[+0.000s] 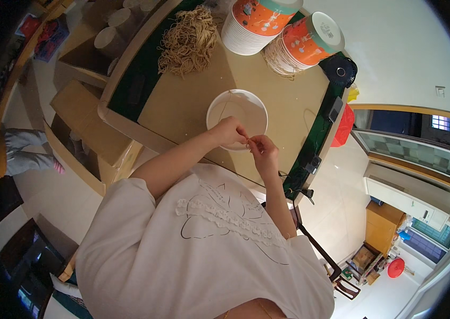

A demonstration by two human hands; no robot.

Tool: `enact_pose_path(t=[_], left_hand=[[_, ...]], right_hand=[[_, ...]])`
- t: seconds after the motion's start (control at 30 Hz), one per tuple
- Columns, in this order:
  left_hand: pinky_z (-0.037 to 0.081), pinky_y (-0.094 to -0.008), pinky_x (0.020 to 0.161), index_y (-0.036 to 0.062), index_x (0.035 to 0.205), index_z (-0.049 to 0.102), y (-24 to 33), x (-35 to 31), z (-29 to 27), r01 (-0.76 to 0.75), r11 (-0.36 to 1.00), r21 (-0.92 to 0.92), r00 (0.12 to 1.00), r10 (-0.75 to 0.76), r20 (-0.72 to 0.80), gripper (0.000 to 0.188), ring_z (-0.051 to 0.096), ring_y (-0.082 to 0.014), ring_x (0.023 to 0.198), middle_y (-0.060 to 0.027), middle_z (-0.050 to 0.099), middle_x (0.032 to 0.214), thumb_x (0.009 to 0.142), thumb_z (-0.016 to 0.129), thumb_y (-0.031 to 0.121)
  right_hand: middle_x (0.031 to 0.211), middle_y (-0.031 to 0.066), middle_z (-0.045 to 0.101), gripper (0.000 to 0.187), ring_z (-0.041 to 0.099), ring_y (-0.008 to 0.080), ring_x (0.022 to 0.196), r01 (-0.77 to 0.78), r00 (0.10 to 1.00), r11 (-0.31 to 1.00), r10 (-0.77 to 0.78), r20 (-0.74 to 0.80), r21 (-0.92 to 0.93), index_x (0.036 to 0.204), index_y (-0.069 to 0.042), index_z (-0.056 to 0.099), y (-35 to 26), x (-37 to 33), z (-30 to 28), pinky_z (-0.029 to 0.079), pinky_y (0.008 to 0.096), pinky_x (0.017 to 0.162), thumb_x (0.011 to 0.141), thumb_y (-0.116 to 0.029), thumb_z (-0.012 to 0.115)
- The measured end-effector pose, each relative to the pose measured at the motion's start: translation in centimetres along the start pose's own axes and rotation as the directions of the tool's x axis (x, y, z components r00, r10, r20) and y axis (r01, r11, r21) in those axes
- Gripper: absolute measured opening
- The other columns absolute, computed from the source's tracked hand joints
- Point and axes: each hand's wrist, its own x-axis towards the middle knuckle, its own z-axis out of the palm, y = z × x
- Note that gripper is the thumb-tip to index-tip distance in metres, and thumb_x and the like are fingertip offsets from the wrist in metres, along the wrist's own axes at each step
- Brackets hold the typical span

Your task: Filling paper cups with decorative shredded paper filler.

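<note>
A white paper bucket [254, 109] stands at the near middle of the table, its round mouth facing up. Across its mouth runs a thin tan cord [224, 106]. Over the bucket's near right rim, my left hand [228, 131] and my right hand [265, 152] meet with fingertips pinched together. Both hold the cord between their tips, though the bit in the fingers is barely visible. Farther off lies a loose heap of tan cords [189, 41]. Beside it stand two stacks of orange-and-green printed paper buckets [250, 29] [305, 45], the right one with cords hanging round it.
A brown board [182, 106] covers most of the green tabletop. Along its right edge sit a small black fan [340, 72], a dark phone-like device [335, 109] and a small black gadget [313, 164]. Cardboard boxes [94, 125] stand left of the table. Another person [20, 151] is at far left.
</note>
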Motion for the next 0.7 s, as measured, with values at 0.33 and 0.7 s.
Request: enact_pose_path(t=[0.33, 0.7], left_hand=[[0.041, -0.0239, 0.047, 0.0014, 0.079, 0.062, 0.1, 0.0, 0.0, 0.069, 0.972, -0.225, 0.997, -0.077, -0.024, 0.007, 0.052, -0.0082, 0.055, -0.0045, 0.063, 0.071, 0.077, 0.063, 0.007], [0.035, -0.0222, 0.040, 0.0018, 0.086, 0.059, 0.4, 0.1, -0.2, 0.148, 0.945, -0.292, 0.989, -0.149, 0.018, 0.010, 0.050, -0.0076, 0.053, -0.0051, 0.063, 0.073, 0.080, 0.060, 0.009]], right_hand=[[0.075, 0.0101, 0.060, 0.013, 0.060, 0.0167, 0.059, 0.065, 0.997, 0.997, -0.067, -0.042, -0.043, 0.080, 0.000, 0.059, -0.3, -0.1, 0.4, 0.048, 0.0269, 0.053, 0.076, -0.005, 0.070], [0.074, 0.0065, 0.058, 0.006, 0.057, 0.0117, 0.060, 0.084, 0.996, 0.992, -0.086, -0.017, -0.094, 0.080, 0.001, 0.062, -1.0, 0.0, 0.1, 0.046, 0.0234, 0.054, 0.078, -0.001, 0.067]])
